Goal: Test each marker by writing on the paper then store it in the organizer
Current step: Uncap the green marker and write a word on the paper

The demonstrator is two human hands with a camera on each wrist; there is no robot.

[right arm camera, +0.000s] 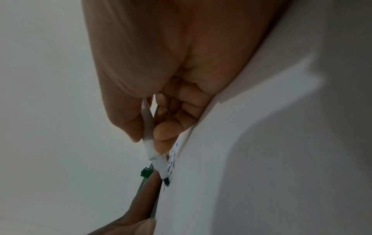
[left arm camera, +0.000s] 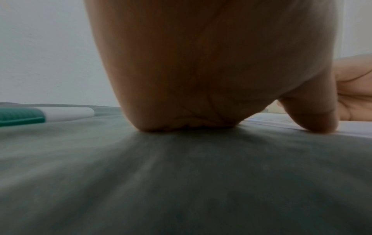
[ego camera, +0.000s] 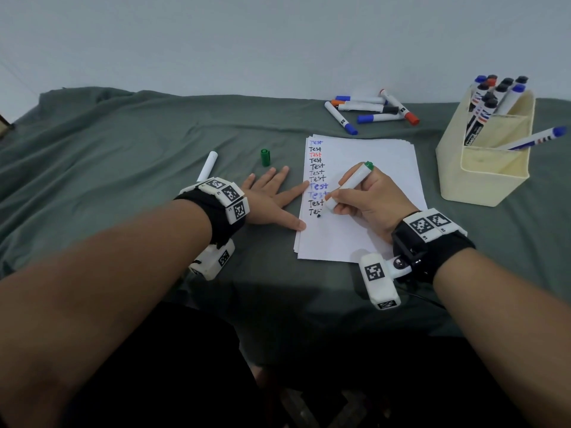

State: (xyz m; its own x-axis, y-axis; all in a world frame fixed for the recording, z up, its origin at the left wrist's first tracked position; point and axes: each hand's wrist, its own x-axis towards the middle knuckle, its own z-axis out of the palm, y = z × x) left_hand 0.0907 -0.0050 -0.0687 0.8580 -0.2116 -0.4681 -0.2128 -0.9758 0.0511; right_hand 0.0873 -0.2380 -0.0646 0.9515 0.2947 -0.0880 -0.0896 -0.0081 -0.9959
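Note:
A stack of white paper [ego camera: 370, 168] lies on the grey-green cloth with a column of "Test" words down its left side. My right hand [ego camera: 355, 199] grips an uncapped white marker with a green end [ego camera: 350, 185]; its dark tip [ego camera: 319, 215] touches the paper at the lowest word. The right wrist view shows the marker [right arm camera: 149, 135] pinched between thumb and fingers. My left hand [ego camera: 272, 196] lies flat, fingers spread, with forefinger and thumb on the paper's left edge. The green cap [ego camera: 265, 157] lies beyond the left fingers. The cream organizer [ego camera: 485, 180] stands at the right.
Several capped markers stand in the organizer's rear compartment [ego camera: 494, 97], and one blue-capped marker [ego camera: 534, 139] leans out of the front. Several loose markers [ego camera: 370, 109] lie behind the paper. Another white marker [ego camera: 207, 166] lies behind my left wrist, its green part [left arm camera: 20, 116] near the camera.

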